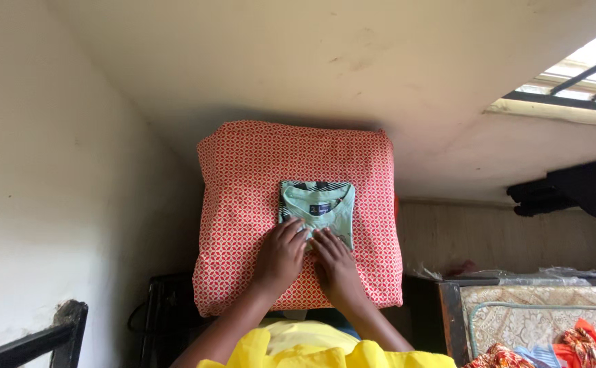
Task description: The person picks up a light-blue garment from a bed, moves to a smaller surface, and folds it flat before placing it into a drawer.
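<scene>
A small mint-green folded cotton shirt is lying at the middle of a red-and-white patterned cloth-covered tabletop. The left hand and right hand are pressing its near edge flat, fingers together and outstretched, gripping nothing. This looks like the final smoothing of a fold. No containers are showing.

Folded shirt lies on the middle of the cloth-covered surface, both hands flat on its near edge, left hand just beside right hand, wall to the left, bed at lower right, window upper right.
</scene>
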